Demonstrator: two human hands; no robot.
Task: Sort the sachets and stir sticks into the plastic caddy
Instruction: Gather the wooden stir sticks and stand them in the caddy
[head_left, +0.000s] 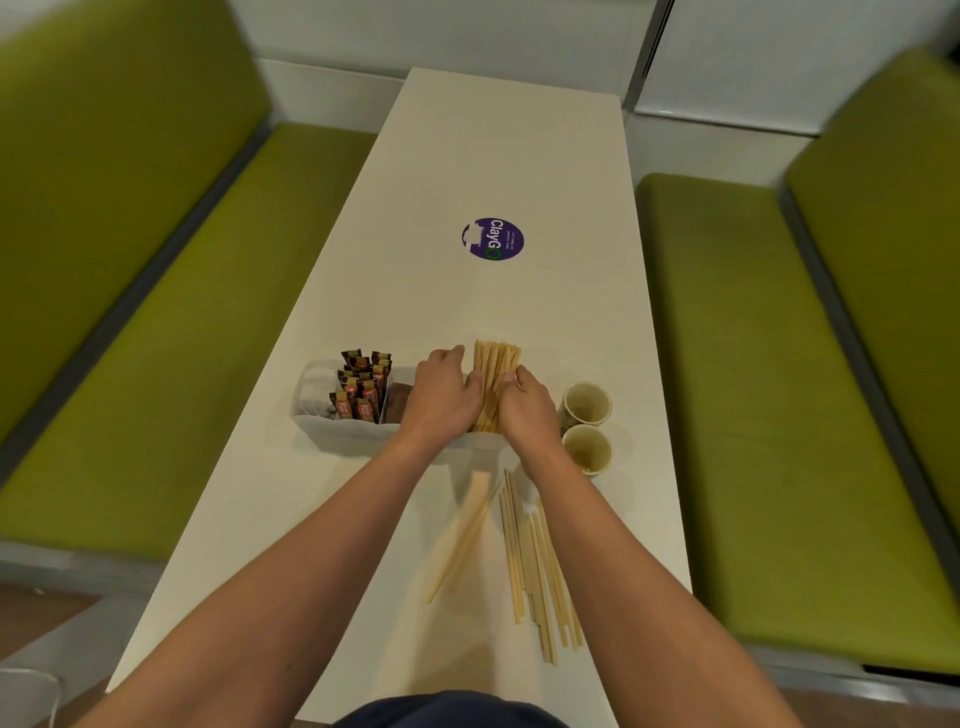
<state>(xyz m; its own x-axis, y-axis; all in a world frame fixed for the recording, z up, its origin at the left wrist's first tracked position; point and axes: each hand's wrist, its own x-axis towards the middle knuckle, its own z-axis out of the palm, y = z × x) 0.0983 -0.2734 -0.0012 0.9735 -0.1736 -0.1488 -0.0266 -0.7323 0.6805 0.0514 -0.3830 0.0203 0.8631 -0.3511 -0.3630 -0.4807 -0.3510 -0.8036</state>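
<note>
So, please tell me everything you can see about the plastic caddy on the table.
The plastic caddy is a low, translucent white box with inner dividers, standing on the white table. Its left sections hold pale packets and upright brown and orange sachets. The right section holds a standing bundle of wooden stir sticks, which the left hand and right hand press together. Two paper cups stand just to its right.

Your left grip and right grip press either side of the upright stir sticks standing in the caddy on the bench. Left of your left grip, sachets stand in the caddy. Right of your right grip sit two cups. Nearer you than both grips, loose sticks lie on the bench; beyond them lies a sticker.
</note>
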